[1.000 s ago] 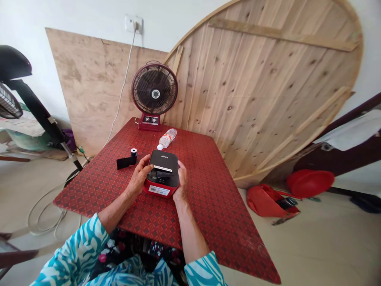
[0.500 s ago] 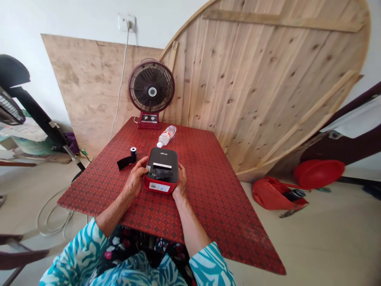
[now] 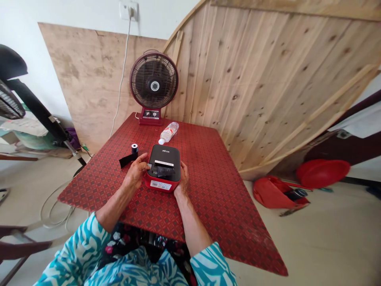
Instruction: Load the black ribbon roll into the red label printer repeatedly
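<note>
A small thermal printer (image 3: 167, 154) with a black lid and red base sits on the table before me. A dark strip (image 3: 165, 171) lies at the slot in its lid, and a white label is on its front face. My right hand (image 3: 183, 181) is closed around the printer's right side, its fingers partly hidden. At the left side, my left hand (image 3: 137, 171) touches the lid's near-left edge with its thumb, the other fingers stretched out apart from the body. Beyond that hand stands a small roll (image 3: 134, 148) with a white top and a loose black strip (image 3: 127, 160) trailing from it.
A clear plastic bottle (image 3: 169, 132) lies on its side behind the printer. A maroon fan (image 3: 154, 85) stands at the back of the red patterned table (image 3: 220, 206). Wooden boards (image 3: 238, 79) lean behind. On the floor at right are a red bag (image 3: 269, 192) and red basin (image 3: 323, 173).
My left hand has loosened from the printer's side; its fingers are now straighter, with the thumb at the lid's edge. My right hand still holds the printer. The view has shifted slightly.
</note>
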Tool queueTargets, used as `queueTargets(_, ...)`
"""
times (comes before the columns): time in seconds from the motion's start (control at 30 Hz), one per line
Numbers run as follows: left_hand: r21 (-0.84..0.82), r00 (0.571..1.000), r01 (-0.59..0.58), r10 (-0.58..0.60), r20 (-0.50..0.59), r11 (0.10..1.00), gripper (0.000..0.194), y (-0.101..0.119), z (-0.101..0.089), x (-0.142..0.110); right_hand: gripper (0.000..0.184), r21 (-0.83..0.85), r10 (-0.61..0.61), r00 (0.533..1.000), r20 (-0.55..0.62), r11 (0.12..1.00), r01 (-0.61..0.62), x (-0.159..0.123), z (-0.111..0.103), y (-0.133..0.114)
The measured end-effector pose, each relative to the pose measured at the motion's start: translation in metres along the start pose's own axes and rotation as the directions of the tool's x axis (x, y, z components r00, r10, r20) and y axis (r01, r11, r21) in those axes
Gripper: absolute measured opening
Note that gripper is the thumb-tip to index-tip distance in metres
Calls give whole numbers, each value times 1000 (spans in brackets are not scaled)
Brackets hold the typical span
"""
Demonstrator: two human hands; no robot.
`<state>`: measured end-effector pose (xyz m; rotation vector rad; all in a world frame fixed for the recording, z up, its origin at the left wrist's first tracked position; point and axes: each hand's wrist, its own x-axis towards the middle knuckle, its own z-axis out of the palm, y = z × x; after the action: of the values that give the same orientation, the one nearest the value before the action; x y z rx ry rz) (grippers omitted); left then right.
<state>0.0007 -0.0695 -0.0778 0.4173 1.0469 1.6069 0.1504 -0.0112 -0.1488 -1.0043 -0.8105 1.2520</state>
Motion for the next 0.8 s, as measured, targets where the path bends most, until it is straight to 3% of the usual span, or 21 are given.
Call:
queueTargets(0.33,129,994,-44,30,107,991,55,4,-2,-5,40,9,-39,999,15,999,38,5,-2,8)
queueTargets(0.8,242,995,23,-46,89,970,60,12,-5,9,39,41,22,1000,12,999,-22,0,0,0)
